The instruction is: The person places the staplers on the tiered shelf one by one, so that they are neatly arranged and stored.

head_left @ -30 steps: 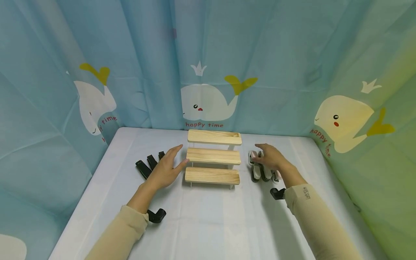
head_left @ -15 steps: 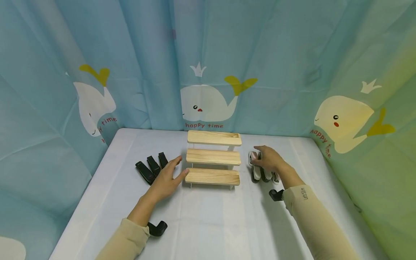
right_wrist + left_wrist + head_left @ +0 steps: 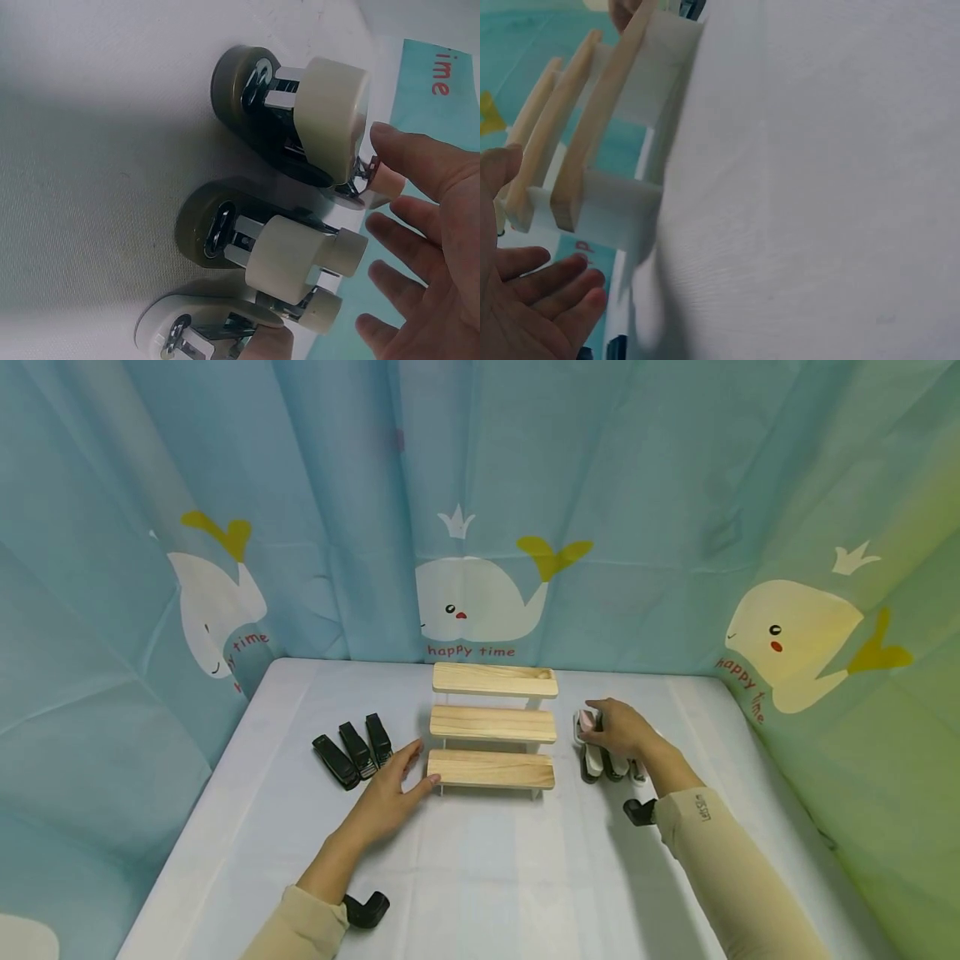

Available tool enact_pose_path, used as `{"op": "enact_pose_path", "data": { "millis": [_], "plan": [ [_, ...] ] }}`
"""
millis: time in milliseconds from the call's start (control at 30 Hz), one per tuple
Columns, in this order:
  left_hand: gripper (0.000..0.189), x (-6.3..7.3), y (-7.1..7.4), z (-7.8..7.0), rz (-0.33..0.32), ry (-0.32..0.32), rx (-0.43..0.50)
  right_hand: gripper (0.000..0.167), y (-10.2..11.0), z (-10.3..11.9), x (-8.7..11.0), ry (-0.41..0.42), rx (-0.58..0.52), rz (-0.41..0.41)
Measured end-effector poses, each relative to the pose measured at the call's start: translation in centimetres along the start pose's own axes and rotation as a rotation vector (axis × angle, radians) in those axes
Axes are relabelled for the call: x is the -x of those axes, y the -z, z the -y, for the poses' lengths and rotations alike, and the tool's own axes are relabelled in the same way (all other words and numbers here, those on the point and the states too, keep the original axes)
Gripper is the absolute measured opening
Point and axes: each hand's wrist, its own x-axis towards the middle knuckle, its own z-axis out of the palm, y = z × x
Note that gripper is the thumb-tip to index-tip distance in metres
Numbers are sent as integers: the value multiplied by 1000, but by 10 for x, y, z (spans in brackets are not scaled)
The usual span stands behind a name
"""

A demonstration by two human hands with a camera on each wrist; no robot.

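Note:
My left hand (image 3: 388, 797), thumb and fingers spread, is at the left end of a three-step wooden rack (image 3: 491, 768); in the left wrist view its thumb overlaps the rack's end and nothing lies in the palm. Three black staplers (image 3: 335, 762) lie just behind that hand. On the right side, my right hand (image 3: 624, 728) reaches over a group of small staplers, its thumb and fingers apart around a pink-topped stapler (image 3: 586, 721) at the back. In the right wrist view, cream-topped staplers (image 3: 330, 120) on dark bases stand in front of the hand, with another pink-topped one (image 3: 270, 343) below.
All of this stands on a table with a white cloth (image 3: 480, 877). Blue curtains (image 3: 645, 527) with printed whales enclose the back and sides. A black wrist-camera mount (image 3: 366, 910) juts from the left wrist, another (image 3: 639, 812) from the right.
My left hand has come down and slightly nearer me, from the middle step's end to the lowest step's, uncovering more of the black staplers. My right hand has lowered slightly over the pink-topped stapler.

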Motion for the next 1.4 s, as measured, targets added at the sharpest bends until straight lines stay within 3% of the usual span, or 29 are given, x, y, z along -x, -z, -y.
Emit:
{"op": "enact_pose_path", "data": {
  "millis": [200, 533, 967, 1400],
  "plan": [
    [81, 0, -8, 10, 2, -17, 49, 70, -3, -2, -2, -10, -6, 20],
    [78, 1, -16, 17, -8, -43, 53, 71, -8, -9, -4, -49, -7, 46],
    [71, -2, -27, 26, -68, 14, 77, 74, -10, -10, -11, -43, -20, 86],
    [69, -5, -31, 29, -105, 9, 51, 73, -4, -13, -17, 9, -15, 119]
  ]
}}
